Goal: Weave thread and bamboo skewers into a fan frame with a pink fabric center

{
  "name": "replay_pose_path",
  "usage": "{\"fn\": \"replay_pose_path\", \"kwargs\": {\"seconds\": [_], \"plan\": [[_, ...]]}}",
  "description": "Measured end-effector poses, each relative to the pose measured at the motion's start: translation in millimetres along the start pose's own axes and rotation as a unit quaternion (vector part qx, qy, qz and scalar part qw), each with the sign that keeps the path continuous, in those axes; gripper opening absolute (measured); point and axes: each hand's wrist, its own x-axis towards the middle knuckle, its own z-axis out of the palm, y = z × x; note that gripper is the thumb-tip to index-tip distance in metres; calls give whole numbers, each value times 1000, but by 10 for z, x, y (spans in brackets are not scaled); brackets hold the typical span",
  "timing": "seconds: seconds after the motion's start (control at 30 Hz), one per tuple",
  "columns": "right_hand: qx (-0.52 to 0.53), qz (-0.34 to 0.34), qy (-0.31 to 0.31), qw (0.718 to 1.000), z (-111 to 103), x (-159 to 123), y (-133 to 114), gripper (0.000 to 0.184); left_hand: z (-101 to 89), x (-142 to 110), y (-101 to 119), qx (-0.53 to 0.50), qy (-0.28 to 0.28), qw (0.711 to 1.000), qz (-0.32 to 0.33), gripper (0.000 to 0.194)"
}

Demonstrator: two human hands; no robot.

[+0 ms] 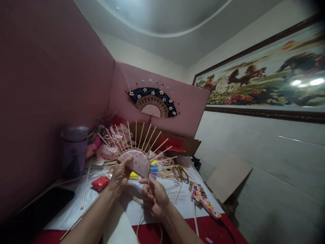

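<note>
A half-round fan frame [137,162], covered in pale cloth with small red marks, is held up over the table with several thin wooden sticks fanning out from its curved edge. My left hand [120,176] grips its left side, thumb across the cloth face. At the lower right corner, my right hand [155,196] is closed, its fingertips pinching a thin tan strand where it meets the rim. That strand [161,234] hangs in a loop below the right hand. A woven band of similar strand runs along the curved edge between the sticks.
A flowered glue gun [204,200] lies right, near gold-handled scissors [186,174] and loose sticks. A red packet [100,183], a black phone [48,203] and a purple tumbler [74,152] are left. Behind, a decorated fan [152,93] hangs on a pink panel [189,105].
</note>
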Motion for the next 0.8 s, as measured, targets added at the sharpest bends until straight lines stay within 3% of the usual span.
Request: {"fn": "replay_pose_path", "kwargs": {"seconds": [0.1, 0.23, 0.37, 0.5, 0.57, 0.67, 0.8], "plan": [[-100, -91, 32, 990, 48, -13, 90, 43, -3, 8, 56, 14, 48, 999, 14, 12], [-265, -232, 71, 933, 104, -46, 126, 42, 9, -25, 73, 54, 57, 997, 11, 9], [-430, -260, 99, 859, 136, -133, 91, 22, -7, -21, 57, 81, 63, 995, -13, 10], [-616, -298, 155, 713, 154, -239, 46, 17, -47, 13, 55, 75, 82, 994, -6, 11], [-667, -295, 169, 663, 154, -279, 16, 16, -53, 20, 64, 73, 85, 994, -2, 11], [-706, -288, 183, 621, 148, -325, -38, 15, -47, 19, 82, 65, 92, 994, 5, 11], [-734, -277, 207, 584, 134, -389, -116, 16, -44, 13, 89, 60, 96, 994, 7, 12]]}}
